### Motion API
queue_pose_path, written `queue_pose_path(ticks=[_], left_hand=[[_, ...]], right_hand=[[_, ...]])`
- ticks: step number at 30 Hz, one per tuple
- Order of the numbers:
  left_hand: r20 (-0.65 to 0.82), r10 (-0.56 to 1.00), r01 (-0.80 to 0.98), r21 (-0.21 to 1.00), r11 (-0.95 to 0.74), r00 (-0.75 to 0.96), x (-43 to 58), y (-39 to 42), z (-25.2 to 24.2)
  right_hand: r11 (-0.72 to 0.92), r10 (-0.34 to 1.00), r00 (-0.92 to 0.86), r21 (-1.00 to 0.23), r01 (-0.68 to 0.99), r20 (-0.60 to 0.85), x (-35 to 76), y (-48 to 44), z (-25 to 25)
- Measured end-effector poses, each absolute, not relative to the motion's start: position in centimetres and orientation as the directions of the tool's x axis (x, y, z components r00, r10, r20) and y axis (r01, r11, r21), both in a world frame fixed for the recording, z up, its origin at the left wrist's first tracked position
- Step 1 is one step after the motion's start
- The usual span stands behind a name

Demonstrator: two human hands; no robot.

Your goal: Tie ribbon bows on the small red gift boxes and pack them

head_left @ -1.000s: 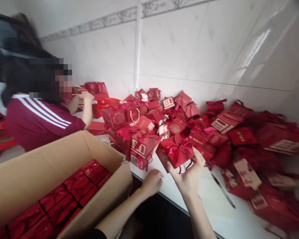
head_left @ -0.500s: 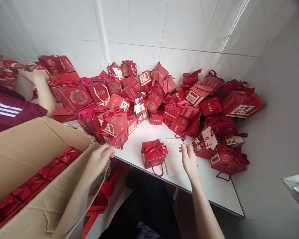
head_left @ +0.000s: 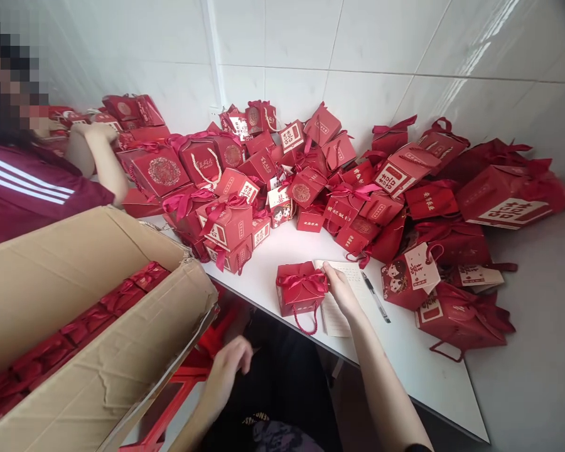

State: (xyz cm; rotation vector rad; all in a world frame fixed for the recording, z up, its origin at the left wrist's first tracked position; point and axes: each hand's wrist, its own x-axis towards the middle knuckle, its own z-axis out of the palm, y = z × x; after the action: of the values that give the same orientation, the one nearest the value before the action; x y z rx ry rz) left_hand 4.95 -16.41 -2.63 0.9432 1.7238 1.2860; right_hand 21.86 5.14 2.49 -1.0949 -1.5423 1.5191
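A small red gift box (head_left: 299, 290) with a ribbon bow and a cord handle stands near the front edge of the white table (head_left: 419, 364). My right hand (head_left: 339, 287) lies beside it on a sheet of lined paper (head_left: 346, 301), fingertips touching the box's right side and bow. My left hand (head_left: 227, 371) hangs below the table edge in front of my lap, fingers loosely curled with nothing visible in them. A black pen (head_left: 375, 296) lies just right of the paper.
A heap of red gift boxes and bags (head_left: 339, 182) covers the back of the table against the tiled wall. An open cardboard carton (head_left: 94, 351) holding rows of red boxes stands at my left. A person in a maroon striped top (head_left: 28, 188) works at the far left.
My right hand has moved left onto the paper and against the small box. My left hand has dropped from the carton's corner to below the table edge. The view has shifted slightly.
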Motion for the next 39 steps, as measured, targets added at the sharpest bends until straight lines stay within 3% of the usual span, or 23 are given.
queue_pose_path(ticks=[1,7,19,24,27,30,35,39], left_hand=[[-0.151,0.927,0.125,0.971,0.205,-0.343,5.4,-14.4,-1.6],[-0.180,0.947,0.223,0.944,0.242,-0.266,5.4,-6.1,3.1],[-0.159,0.963,0.300,0.928,0.221,-0.217,4.9,-6.0,4.1],[-0.124,0.990,0.091,0.987,0.129,-0.063,3.6,-5.7,2.9],[-0.091,0.985,-0.195,0.979,0.061,-0.149,2.2,-5.8,1.5],[-0.169,0.930,-0.455,0.890,0.001,-0.327,0.7,-6.3,0.8],[-0.171,0.781,-0.470,0.865,-0.173,-0.601,-1.7,-7.5,2.3],[-0.099,0.735,-0.462,0.831,-0.309,-0.671,-3.3,-8.2,4.5]], right_hand=[[-0.028,0.912,-0.405,-0.996,0.089,-0.062,21.7,5.1,2.7],[0.003,0.913,-0.407,-0.999,0.036,-0.012,21.5,4.2,3.0],[-0.108,0.911,-0.407,-0.991,-0.081,-0.066,21.7,3.1,2.3],[-0.238,0.920,-0.371,-0.934,-0.267,-0.128,22.0,3.1,1.6],[-0.236,0.956,-0.255,-0.899,-0.368,-0.146,22.9,3.5,1.0],[-0.172,0.985,-0.056,-0.863,-0.474,-0.165,24.5,4.2,0.6],[-0.065,0.973,0.153,-0.837,-0.544,-0.175,27.4,5.4,0.9],[-0.006,0.954,0.238,-0.810,-0.586,-0.180,29.2,6.2,1.8]])
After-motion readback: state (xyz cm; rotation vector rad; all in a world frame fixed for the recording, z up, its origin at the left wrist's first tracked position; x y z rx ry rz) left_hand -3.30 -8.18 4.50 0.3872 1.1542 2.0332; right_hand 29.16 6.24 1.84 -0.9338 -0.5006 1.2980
